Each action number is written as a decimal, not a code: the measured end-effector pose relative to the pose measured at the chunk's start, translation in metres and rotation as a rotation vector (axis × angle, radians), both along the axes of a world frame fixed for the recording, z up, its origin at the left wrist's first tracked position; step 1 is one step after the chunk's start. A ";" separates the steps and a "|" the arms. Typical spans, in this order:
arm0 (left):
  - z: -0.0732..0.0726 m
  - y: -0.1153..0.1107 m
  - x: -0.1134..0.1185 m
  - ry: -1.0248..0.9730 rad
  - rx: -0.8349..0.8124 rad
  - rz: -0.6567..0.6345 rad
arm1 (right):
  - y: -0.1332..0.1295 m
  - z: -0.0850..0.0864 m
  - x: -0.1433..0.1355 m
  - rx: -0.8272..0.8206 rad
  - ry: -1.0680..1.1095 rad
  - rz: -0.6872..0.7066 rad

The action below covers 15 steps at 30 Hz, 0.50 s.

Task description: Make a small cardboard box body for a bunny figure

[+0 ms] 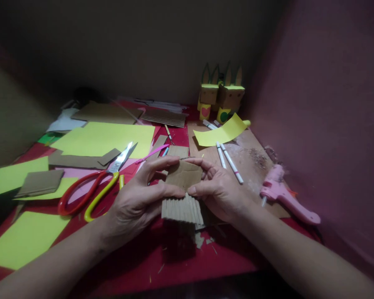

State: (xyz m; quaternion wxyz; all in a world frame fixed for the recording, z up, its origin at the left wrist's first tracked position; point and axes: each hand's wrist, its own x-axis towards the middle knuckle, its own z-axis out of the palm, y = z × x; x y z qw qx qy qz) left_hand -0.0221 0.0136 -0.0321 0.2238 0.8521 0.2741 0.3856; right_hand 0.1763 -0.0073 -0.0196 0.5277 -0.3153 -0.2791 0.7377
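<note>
Between my two hands is a small piece of brown cardboard, held up above the table. My left hand is closed on its left side, thumb along the lower edge and fingers at the top. On the right side my right hand pinches it the same way, the two thumb tips almost meeting. Just below the thumbs lies corrugated cardboard with its ridges bared; I cannot tell whether it joins the held piece. Scissors with one red and one yellow handle lie open left of my left hand.
A pink glue gun lies at the right by the wall. White markers and a curled yellow paper rest on a board. Yellow sheets and cardboard scraps cover the left. Two cardboard figures with pointed ears stand behind.
</note>
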 end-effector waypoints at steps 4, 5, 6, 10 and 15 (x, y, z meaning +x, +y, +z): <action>0.012 -0.005 0.003 -0.034 0.000 -0.020 | -0.001 -0.002 -0.003 0.013 -0.002 -0.031; 0.014 -0.007 0.004 -0.036 -0.006 -0.001 | -0.001 -0.003 -0.004 0.021 -0.023 -0.035; 0.015 -0.008 0.005 -0.040 -0.010 0.022 | -0.001 -0.005 -0.004 0.030 -0.048 -0.036; 0.017 -0.009 0.011 -0.079 -0.025 0.086 | -0.003 -0.009 -0.004 0.062 -0.040 -0.006; 0.019 -0.006 0.013 -0.131 -0.024 0.158 | -0.006 -0.010 -0.008 0.064 0.046 0.060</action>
